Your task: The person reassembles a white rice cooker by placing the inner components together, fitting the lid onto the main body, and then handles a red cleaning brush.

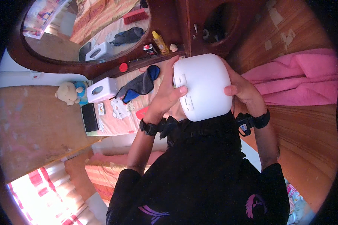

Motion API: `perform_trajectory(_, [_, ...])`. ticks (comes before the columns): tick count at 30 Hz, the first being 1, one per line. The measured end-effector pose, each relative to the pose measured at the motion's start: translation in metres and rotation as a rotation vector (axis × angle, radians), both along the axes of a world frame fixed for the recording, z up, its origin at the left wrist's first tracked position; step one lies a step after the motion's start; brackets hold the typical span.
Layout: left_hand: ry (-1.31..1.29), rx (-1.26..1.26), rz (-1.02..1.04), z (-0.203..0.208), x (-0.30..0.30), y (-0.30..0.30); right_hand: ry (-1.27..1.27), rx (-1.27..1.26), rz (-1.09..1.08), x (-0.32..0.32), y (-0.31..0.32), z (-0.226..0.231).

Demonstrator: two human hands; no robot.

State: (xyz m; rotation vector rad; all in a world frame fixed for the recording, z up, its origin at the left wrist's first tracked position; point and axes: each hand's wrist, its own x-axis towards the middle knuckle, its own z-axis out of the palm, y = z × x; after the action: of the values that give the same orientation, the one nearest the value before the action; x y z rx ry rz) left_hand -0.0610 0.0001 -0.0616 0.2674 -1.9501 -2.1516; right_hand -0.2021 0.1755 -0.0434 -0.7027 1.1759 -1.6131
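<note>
A white, rounded plastic device with small grey-marked buttons or labels along its left side is held up in front of my chest. My left hand grips its left side, the thumb pressed near the buttons and the other fingers mostly hidden behind. On the opposite side my right hand is closed round the edge, thumb tip on the white face. Left of my left hand, a grey and blue cloth item lies on the patterned tabletop. Whatever is behind the device is hidden.
A white tissue box, a plush toy and a black tablet-like slab sit at the left. A yellow bottle stands below the oval mirror. Pink cloth hangs at the right.
</note>
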Motion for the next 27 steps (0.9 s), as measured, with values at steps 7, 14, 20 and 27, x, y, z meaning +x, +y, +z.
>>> perform_trajectory(7, [-0.103, 0.167, 0.166, -0.007, 0.016, 0.018, -0.014, 0.102, -0.043, 0.02, 0.003, -0.002])
perform_trajectory(14, [-0.069, 0.276, 0.259, -0.009, 0.017, 0.024, 0.072, 0.047, -0.114, 0.029, 0.003, -0.023])
perform_trajectory(20, [-0.006, 0.35, 0.261, -0.018, 0.016, 0.026, 0.084, 0.091, -0.124, 0.031, 0.002, -0.018])
perform_trajectory(27, [-0.024, 0.387, 0.1, -0.028, 0.026, 0.024, 0.007, 0.143, -0.114, 0.023, 0.006, -0.021])
